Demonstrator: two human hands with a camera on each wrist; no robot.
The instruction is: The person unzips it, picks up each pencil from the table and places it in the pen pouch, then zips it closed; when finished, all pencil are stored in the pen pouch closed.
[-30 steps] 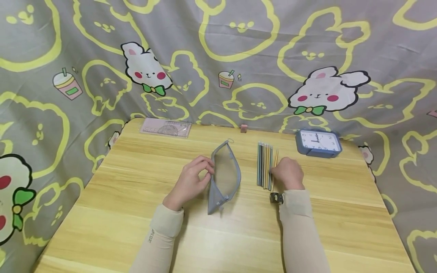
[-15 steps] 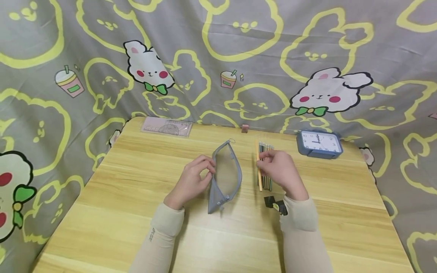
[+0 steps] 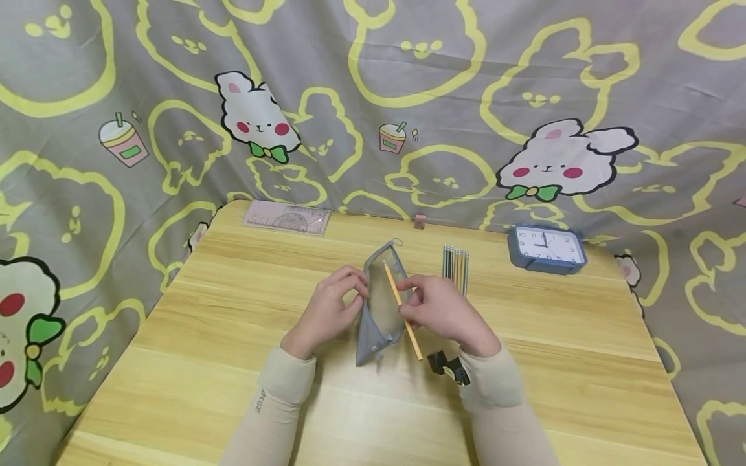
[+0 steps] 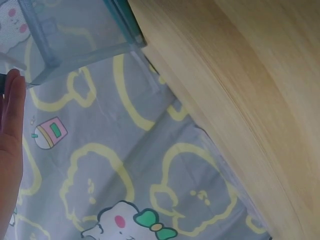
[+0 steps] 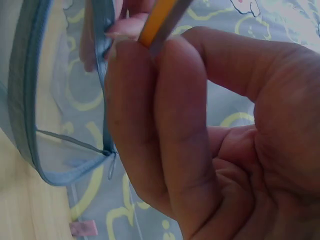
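A grey-blue mesh zip pouch (image 3: 366,340) stands unzipped on the table, its mouth spread wide. My left hand (image 3: 329,310) pinches the pouch's left rim; the left wrist view shows mesh (image 4: 75,30) beside the fingers (image 4: 12,110). In my right hand (image 3: 440,307) a yellow pencil (image 3: 412,336) is pinched, slanted over the pouch's right rim with its far end above the opening. Close by in the right wrist view are the pencil (image 5: 162,20) and the pouch's zip edge (image 5: 30,100). Several pencils (image 3: 456,262) lie side by side just beyond the right hand, partly hidden by it.
A blue clock (image 3: 546,249) sits at the back right of the wooden table (image 3: 204,362). At the back left lies a flat pink clear-covered packet (image 3: 285,217). A small pink block (image 3: 419,222) is by the back edge, against the patterned curtain (image 3: 326,58).
My right hand has picked the yellow pencil from the right side of the row and carried it left to the pouch opening. The left hand keeps its hold on the rim.
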